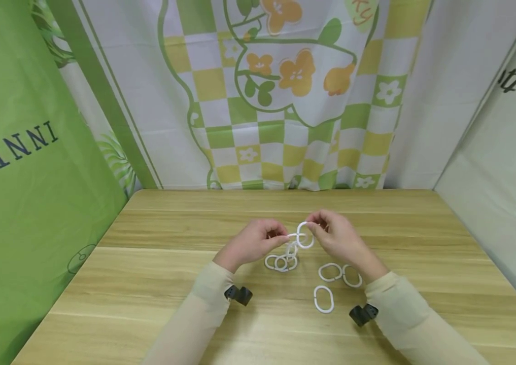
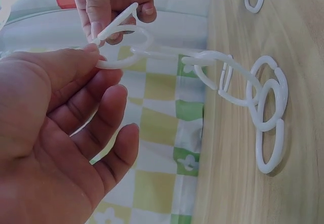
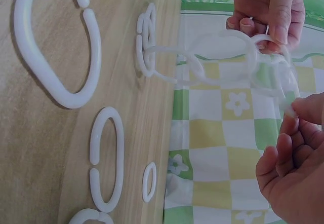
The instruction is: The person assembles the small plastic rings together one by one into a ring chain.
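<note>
Between thumb and index finger, the left hand pinches a white oval ring at the top of a linked chain. The right hand pinches another white ring, which crosses the left-held one. From there the chain hangs down, its lower rings lying bunched on the wooden table. In the left wrist view the left hand has its other fingers loosely bent, and the chain runs off to the right. The right wrist view shows the right hand holding its ring by the edge.
On the wooden table, a loose white ring lies in front of the hands. Two more rings touch or overlap beside the right forearm. Patterned curtain hangs behind the table; green fabric is at the left.
</note>
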Tool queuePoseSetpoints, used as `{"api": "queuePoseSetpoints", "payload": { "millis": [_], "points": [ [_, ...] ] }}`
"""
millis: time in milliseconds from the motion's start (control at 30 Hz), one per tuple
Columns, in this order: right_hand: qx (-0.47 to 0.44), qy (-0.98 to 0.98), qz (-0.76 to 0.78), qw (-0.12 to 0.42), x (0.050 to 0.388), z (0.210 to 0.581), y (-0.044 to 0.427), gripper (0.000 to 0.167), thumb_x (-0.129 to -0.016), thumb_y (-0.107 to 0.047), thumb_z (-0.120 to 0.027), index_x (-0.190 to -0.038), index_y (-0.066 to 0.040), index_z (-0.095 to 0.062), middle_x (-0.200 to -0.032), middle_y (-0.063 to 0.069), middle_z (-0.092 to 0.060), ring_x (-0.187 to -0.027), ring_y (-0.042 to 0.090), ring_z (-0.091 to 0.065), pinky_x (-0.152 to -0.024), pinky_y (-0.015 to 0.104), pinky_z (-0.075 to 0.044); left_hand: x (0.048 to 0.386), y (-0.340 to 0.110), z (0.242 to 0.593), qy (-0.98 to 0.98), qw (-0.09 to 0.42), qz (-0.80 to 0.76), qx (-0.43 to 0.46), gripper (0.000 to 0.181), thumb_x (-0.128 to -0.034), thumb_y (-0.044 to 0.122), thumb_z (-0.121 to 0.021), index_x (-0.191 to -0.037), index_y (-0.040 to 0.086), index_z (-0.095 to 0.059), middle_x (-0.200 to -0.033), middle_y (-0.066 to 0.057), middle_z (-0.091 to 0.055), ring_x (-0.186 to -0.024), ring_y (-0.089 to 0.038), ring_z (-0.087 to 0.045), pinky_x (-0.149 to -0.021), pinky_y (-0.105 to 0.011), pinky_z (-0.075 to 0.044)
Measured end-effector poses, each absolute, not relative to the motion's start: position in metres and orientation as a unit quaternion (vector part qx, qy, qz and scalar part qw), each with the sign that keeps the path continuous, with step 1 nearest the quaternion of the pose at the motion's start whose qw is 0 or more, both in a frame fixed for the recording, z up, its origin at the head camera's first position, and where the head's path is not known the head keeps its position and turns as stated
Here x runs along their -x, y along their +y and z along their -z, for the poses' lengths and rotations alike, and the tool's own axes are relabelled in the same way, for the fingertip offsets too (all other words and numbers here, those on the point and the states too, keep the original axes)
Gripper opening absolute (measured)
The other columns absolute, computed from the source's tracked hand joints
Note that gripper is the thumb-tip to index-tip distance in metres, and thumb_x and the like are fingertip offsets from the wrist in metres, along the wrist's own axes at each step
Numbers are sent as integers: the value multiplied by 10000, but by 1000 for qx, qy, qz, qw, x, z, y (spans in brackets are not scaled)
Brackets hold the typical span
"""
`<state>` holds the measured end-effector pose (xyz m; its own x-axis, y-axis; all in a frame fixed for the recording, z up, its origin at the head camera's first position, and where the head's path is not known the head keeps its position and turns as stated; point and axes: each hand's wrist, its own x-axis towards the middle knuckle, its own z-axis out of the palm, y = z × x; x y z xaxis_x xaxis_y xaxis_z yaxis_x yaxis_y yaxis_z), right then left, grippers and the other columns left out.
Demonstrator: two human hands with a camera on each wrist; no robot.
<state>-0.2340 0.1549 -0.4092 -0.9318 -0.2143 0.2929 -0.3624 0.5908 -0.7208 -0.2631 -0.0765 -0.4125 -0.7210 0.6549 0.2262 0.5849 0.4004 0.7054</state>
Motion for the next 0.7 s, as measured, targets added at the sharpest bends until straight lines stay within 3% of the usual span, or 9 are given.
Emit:
{"api": "queuePoseSetpoints", "payload": {
  "millis": [367, 700],
  "points": [
    [-129, -870, -463, 111, 235, 411, 155, 156, -985, -169, -601, -1025, -25, -645, -818, 52, -592, -719, 189, -525, -602, 280, -442, 264, -77, 413, 815, 73, -433, -379, 55, -913, 166, -705, -932, 115, -709, -784, 60, -641, -714, -118, -590, -633, -255, -488],
    [-124, -859, -485, 109, 226, 402, 148, 152, -971, -196, -632, -1004, -50, -661, -837, 45, -623, -751, 190, -542, -627, 284, -450, 263, -74, 413, 829, 69, -443, -335, 142, -960, 308, -650, -955, 178, -708, -845, 86, -663, -768, -99, -601, -691, -278, -503]
  ]
}}
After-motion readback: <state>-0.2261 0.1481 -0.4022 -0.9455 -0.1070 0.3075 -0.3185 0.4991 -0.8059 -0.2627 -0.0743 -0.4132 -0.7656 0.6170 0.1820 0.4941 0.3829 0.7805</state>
